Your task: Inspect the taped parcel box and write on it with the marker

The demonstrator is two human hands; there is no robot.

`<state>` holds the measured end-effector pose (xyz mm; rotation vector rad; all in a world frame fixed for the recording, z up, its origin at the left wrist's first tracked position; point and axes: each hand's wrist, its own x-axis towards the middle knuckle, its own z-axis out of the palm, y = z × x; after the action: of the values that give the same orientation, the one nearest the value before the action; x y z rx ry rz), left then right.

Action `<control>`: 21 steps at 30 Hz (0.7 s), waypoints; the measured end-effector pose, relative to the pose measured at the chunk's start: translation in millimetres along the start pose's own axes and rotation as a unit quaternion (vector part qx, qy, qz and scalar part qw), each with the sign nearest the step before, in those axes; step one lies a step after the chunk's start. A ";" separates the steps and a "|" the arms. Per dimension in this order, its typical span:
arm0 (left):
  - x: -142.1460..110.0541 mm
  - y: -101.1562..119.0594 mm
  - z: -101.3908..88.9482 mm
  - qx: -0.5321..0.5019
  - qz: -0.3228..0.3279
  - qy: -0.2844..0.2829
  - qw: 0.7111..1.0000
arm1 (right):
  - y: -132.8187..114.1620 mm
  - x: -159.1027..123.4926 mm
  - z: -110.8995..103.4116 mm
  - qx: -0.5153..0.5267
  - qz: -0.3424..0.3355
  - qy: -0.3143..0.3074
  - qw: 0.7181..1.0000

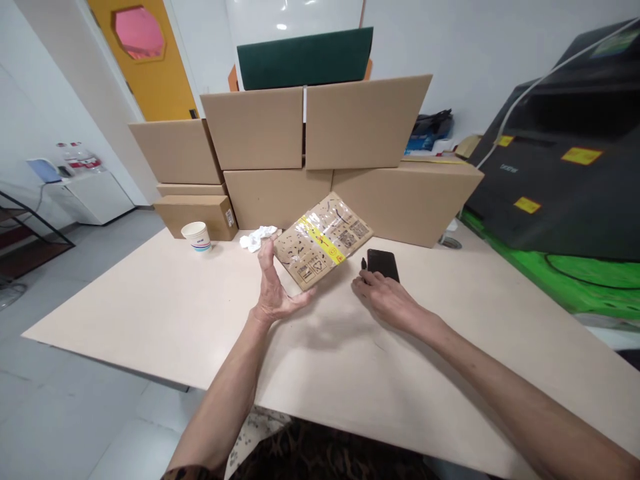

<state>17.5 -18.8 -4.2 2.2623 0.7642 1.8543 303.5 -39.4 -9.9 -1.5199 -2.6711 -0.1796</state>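
Observation:
My left hand (277, 293) grips a small printed cardboard box (323, 240) by its left side and lower corner. The box is tilted above the table, with clear tape and a yellow strip across its face. To its right, my right hand (387, 300) is low at the tabletop, its fingers closed around a slim black object (363, 263). Only the dark tip of that object shows, so its kind is unclear. A black phone-like slab (384, 264) lies flat just beyond the right hand, its near end hidden by the hand.
Large cardboard boxes (367, 127) are stacked along the table's back, with a dark green box (306, 59) on top. A paper cup (197, 237) and crumpled white tissue (257, 238) stand left on the table (165, 313). A big black case (560, 160) is at right.

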 end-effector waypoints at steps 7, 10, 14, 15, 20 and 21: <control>0.3 0.4 6.0 0.008 0.052 -0.037 0.998 | 20.3 18.3 29.5 -0.079 -0.116 0.012 0.990; -1.1 0.5 7.8 0.018 0.058 -0.051 0.997 | 26.9 20.4 32.2 -0.063 -0.145 0.038 0.987; -0.8 2.0 7.2 0.029 0.046 -0.069 0.996 | 23.3 2.4 21.5 0.154 -0.085 0.196 0.965; -0.3 2.4 6.8 0.030 0.043 -0.072 0.996 | 19.5 -5.1 16.0 0.253 -0.032 0.237 0.937; 2.4 1.9 7.0 0.040 0.055 -0.074 0.995 | -1.6 -43.1 -22.8 0.706 0.209 0.310 0.602; 2.6 1.5 7.5 0.044 0.057 -0.073 0.995 | -3.7 -48.7 -30.2 0.743 0.234 0.301 0.551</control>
<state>25.4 -17.3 -3.1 2.5133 0.7203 1.7077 325.2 -86.8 14.3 -0.9811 -0.8971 1.0664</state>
